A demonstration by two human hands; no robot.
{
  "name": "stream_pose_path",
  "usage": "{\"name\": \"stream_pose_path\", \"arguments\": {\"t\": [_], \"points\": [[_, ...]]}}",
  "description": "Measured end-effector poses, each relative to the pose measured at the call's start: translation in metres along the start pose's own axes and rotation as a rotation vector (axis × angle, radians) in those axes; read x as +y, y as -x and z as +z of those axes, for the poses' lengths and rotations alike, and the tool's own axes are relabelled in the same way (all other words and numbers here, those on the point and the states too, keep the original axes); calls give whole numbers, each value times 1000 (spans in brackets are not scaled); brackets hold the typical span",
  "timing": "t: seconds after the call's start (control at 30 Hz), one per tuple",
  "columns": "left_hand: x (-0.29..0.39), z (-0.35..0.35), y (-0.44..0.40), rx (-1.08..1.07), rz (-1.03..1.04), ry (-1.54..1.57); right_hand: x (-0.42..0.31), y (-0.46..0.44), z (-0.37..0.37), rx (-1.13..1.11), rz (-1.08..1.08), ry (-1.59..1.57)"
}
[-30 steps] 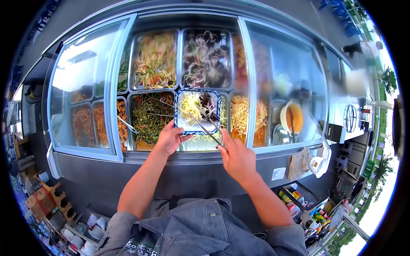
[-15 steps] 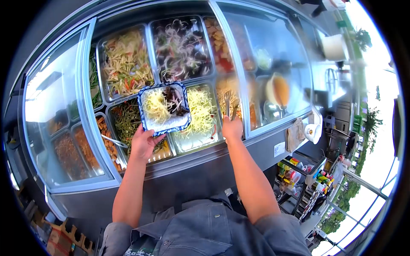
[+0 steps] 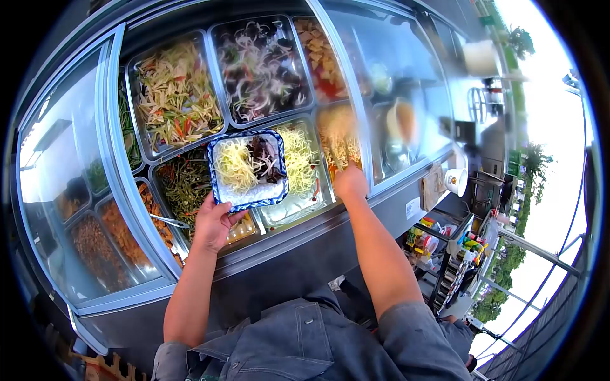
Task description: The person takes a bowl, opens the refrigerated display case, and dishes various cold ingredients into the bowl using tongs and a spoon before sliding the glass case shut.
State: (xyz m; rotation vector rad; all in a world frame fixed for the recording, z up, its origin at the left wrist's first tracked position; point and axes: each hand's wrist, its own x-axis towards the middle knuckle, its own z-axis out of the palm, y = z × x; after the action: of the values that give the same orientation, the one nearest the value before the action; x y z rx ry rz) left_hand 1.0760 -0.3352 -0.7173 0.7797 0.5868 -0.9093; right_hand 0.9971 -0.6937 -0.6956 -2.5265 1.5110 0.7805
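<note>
My left hand [image 3: 214, 222] grips the near left corner of a blue-and-white square dish [image 3: 257, 202], its thumb over the rim. In the dish lie pale yellow shreds [image 3: 235, 166] and a dark purple-and-white mix [image 3: 265, 155]. My right hand [image 3: 351, 184] is closed around metal tongs [image 3: 335, 159], whose tips reach down into a tray of orange-tinged shreds [image 3: 342, 134]; the tips are hard to make out. Between the hands, partly behind the dish, sits a tray of pale yellow shreds [image 3: 298, 155].
Further trays hold a pale shredded salad [image 3: 178, 95], a purple-and-white mix [image 3: 260, 70] and green strands [image 3: 181, 184]. Sliding glass panes [image 3: 394, 82] cover both sides. Another utensil handle [image 3: 170, 221] sticks out at left. A white cup [image 3: 455, 182] and brown cloth [image 3: 433, 185] are at right.
My right hand has pushed forward, lowering the tongs into the orange-tinged shreds. The dish in my left hand sits slightly lower in view. The whole view has shifted and tilted a little.
</note>
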Motion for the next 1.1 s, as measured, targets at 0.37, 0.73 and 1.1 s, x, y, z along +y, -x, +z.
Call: {"name": "stream_pose_path", "arguments": {"t": [0.37, 0.73, 1.1], "points": [[5, 2, -3, -7, -25, -17, 12, -7, 33, 180, -14, -244], [0, 2, -1, -3, -26, -64, 20, 2, 13, 173, -85, -288], [-11, 16, 2, 13, -9, -72, 12, -13, 18, 9, -124, 157]]}}
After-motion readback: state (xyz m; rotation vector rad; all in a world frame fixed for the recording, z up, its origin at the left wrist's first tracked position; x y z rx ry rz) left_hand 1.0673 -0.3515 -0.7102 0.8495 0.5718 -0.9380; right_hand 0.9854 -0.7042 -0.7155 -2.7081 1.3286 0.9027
